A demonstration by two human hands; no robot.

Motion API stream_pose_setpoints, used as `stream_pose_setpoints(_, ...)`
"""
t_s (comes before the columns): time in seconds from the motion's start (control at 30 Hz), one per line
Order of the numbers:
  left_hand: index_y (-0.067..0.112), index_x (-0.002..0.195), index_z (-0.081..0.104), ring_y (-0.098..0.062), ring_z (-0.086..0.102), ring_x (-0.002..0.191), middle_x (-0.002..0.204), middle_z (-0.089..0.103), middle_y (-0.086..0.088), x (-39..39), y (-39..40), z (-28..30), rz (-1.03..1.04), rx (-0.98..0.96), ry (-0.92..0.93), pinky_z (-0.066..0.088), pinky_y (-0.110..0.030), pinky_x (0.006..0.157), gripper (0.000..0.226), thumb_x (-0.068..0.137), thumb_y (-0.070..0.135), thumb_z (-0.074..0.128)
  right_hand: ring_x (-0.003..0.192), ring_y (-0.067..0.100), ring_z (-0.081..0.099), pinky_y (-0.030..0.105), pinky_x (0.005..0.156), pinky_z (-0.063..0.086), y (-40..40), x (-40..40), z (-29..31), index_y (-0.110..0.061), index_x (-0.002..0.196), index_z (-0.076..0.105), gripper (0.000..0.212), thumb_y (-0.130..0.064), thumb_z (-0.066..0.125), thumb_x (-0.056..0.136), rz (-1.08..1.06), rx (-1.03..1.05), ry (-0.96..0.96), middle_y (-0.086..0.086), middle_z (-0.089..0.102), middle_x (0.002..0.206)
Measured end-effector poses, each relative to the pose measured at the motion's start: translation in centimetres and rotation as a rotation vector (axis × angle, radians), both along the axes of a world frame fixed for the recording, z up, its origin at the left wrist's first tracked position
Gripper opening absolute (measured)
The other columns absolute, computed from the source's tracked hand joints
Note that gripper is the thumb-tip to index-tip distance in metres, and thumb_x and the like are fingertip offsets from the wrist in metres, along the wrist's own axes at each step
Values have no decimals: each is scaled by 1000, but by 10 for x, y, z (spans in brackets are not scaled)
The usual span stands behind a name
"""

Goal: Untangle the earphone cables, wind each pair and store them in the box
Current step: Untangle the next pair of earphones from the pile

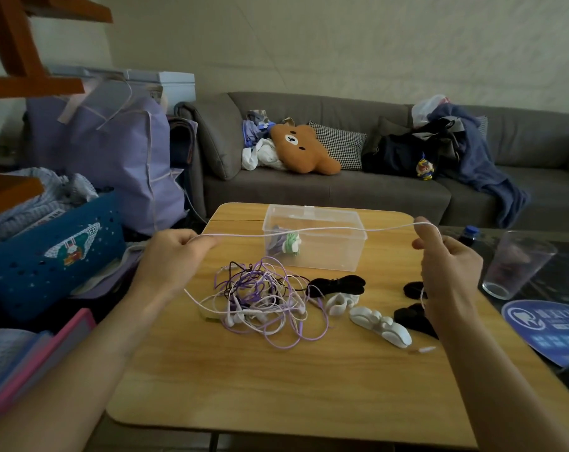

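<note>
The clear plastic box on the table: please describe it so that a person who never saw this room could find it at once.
Look at the light wooden table in front of the grey sofa. At its far edge, beyond the tangled pile of purple and white earphone cables, stands the clear rectangular plastic box. It is the table's only see-through container, open-topped, with a small wound bundle inside.

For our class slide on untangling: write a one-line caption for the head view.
Left hand and right hand stretch a white cable above the tangled earphones.

Dim, soft indoor light, faint shadows, wide-angle bending at the edges, slight overall softness.
</note>
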State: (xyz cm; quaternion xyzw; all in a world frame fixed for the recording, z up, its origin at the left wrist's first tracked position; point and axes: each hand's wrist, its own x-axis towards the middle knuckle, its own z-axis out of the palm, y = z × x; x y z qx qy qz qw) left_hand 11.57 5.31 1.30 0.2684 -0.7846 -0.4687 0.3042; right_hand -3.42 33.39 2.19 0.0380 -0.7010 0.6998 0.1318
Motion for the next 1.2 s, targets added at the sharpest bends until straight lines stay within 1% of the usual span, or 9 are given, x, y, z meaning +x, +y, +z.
stream_pose_setpoints(0.17,12,67,50,-10,24,42,49,30,6,1,20,14,-322,285,119,17,-21,40,16,79,17,58,60,10,41,23,56,37,-7,10,3,-14,94,69,8,-14,61,91,408,143,-41,-7,50,64)
stream_pose_setpoints(0.4,17,78,62,-15,41,49,55,49,-1,1,82,9,-542,116,189,34,-25,45,25,94,35,56,63,15,45,27,56,38,-38,49,4,-24,118,64,47,-42,75,76,1045,361,118,1,52,71)
stream_pose_setpoints(0.5,10,87,65,-10,42,40,52,54,3,-2,94,2,-503,74,222,32,-19,40,28,89,38,60,64,30,51,44,61,44,-42,57,2,-15,96,66,43,-53,76,80,1014,453,188,11,62,74)
stream_pose_setpoints(0.63,8,102,55,-7,40,35,53,56,-3,-3,87,2,-496,119,192,30,-16,37,23,92,28,62,53,10,46,29,54,39,-36,52,5,-10,78,61,36,-43,60,92,814,514,239,-4,55,59)
stream_pose_setpoints(0.83,10,91,65,-10,52,56,64,58,1,-1,76,-12,-736,74,-99,43,-21,54,20,103,13,49,60,13,50,29,58,42,-21,31,5,-12,72,55,37,-21,43,105,436,-230,101,1,57,67)
stream_pose_setpoints(0.97,18,87,60,-20,66,84,78,71,-2,-5,78,-19,-793,-116,-199,50,-39,81,22,103,14,47,73,22,66,38,77,57,-26,39,12,-12,74,53,40,-25,35,108,506,-668,14,8,66,75)
stream_pose_setpoints(1.03,22,84,59,-25,67,81,72,68,0,-6,74,-25,-782,-141,-237,51,-41,81,23,103,16,48,57,20,59,35,62,56,-24,39,18,-15,71,48,41,-29,35,108,565,-792,-61,6,60,68)
stream_pose_setpoints(1.13,24,82,66,-15,58,60,62,62,3,-7,63,-29,-684,-161,-202,50,-42,66,19,99,28,58,43,11,28,23,42,26,-19,38,20,-18,66,42,43,-29,37,107,537,-622,-16,-1,37,56)
stream_pose_setpoints(1.2,19,84,71,-15,58,56,62,64,4,-7,60,-23,-587,-236,-131,49,-37,61,18,95,31,64,44,11,28,25,41,24,-17,40,18,-17,67,41,40,-27,40,106,481,-297,185,-3,35,54)
